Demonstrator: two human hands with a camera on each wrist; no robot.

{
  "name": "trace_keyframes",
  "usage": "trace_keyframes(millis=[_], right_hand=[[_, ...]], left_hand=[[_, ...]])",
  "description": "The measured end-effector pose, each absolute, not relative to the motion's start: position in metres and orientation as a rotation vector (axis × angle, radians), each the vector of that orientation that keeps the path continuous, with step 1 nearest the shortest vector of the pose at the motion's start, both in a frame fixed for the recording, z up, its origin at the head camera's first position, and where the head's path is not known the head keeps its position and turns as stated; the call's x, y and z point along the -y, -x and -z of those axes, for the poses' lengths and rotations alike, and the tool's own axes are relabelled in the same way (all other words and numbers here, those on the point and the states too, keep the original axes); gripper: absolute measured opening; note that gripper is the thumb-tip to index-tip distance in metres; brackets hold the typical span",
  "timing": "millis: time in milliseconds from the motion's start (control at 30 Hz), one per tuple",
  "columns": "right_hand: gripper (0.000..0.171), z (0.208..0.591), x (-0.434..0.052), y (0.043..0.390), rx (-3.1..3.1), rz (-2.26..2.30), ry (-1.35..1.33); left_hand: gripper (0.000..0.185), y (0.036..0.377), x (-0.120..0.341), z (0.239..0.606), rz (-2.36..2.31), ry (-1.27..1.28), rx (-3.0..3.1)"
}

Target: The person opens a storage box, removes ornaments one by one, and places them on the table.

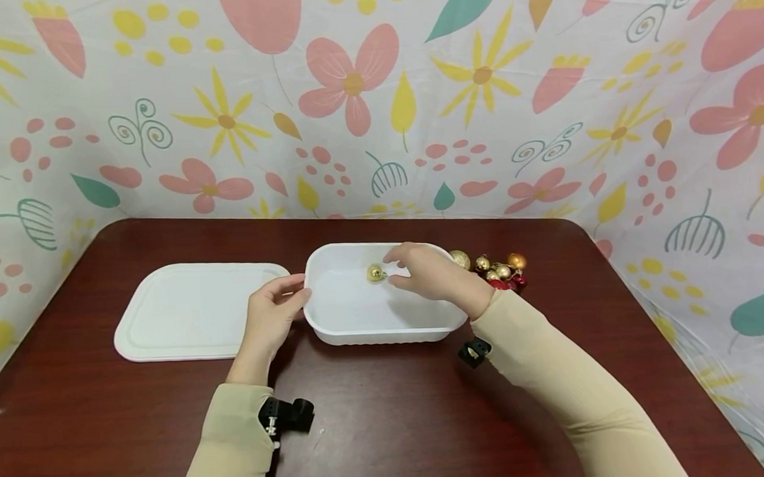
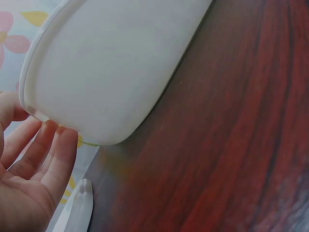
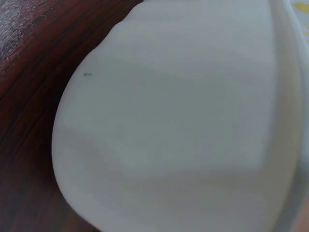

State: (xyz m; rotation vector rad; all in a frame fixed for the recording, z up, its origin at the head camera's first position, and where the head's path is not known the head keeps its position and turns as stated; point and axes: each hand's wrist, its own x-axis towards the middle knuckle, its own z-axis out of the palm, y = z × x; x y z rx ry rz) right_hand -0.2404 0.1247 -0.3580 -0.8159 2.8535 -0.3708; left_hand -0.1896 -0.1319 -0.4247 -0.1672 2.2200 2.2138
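A white rectangular container (image 1: 386,336) with rounded corners stands open on the table. My left hand (image 1: 271,316) holds it by its left end, fingertips and thumb at the rim; in the left wrist view the fingers (image 2: 63,157) meet the outer wall. Inside, on the floor of the container, lies a small shiny gold ball ornament (image 1: 374,272). Just right of that ornament hovers my right hand (image 1: 431,270), reaching in over the right rim with thumb and fingers apart and nothing between them. The right wrist view is filled by the container's outer wall (image 3: 169,111).
Left of the container lies a flat white lid (image 1: 187,311). To the right, partly behind my right hand, several gold and red ball ornaments (image 1: 502,271) sit in a cluster. A flower-patterned cloth (image 1: 366,161) hangs behind the dark wooden table (image 1: 390,423).
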Motion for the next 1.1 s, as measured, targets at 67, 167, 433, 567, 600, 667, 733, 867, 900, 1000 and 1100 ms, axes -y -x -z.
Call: trace_keyframes(millis=[67, 167, 433, 567, 600, 667, 733, 867, 900, 1000, 1100], right_hand=[[0.037, 0.359, -0.123, 0.242, -2.836, 0.367, 0.829], [0.036, 0.362, -0.12, 0.245, -2.808, 0.351, 0.847], [0.038, 0.371, -0.117, 0.251, -2.76, 0.273, 0.965], [0.034, 0.376, -0.116, 0.253, -2.75, 0.235, 1.027], [0.033, 0.376, -0.116, 0.254, -2.753, 0.229, 1.041], [0.029, 0.376, -0.116, 0.254, -2.76, 0.242, 1.033], [0.025, 0.376, -0.116, 0.254, -2.768, 0.254, 1.017], [0.016, 0.377, -0.115, 0.254, -2.775, 0.266, 1.015], [0.015, 0.378, -0.115, 0.254, -2.77, 0.265, 1.021], [0.014, 0.381, -0.115, 0.254, -2.741, 0.256, 1.014], [0.016, 0.384, -0.114, 0.253, -2.709, 0.245, 0.977]], left_hand=[[0.034, 0.19, 0.131, 0.424, -2.21, 0.164, -2.221], [0.034, 0.19, 0.131, 0.424, -2.202, 0.162, -2.229], [0.033, 0.191, 0.129, 0.423, -2.191, 0.163, -2.231], [0.033, 0.191, 0.129, 0.422, -2.187, 0.168, -2.231], [0.033, 0.191, 0.129, 0.422, -2.188, 0.166, -2.231], [0.033, 0.191, 0.129, 0.421, -2.193, 0.163, -2.23], [0.033, 0.191, 0.129, 0.421, -2.197, 0.16, -2.229], [0.033, 0.192, 0.129, 0.421, -2.199, 0.157, -2.233], [0.033, 0.192, 0.13, 0.421, -2.197, 0.156, -2.234], [0.033, 0.191, 0.131, 0.423, -2.192, 0.163, -2.235], [0.033, 0.19, 0.132, 0.425, -2.19, 0.174, -2.234]])
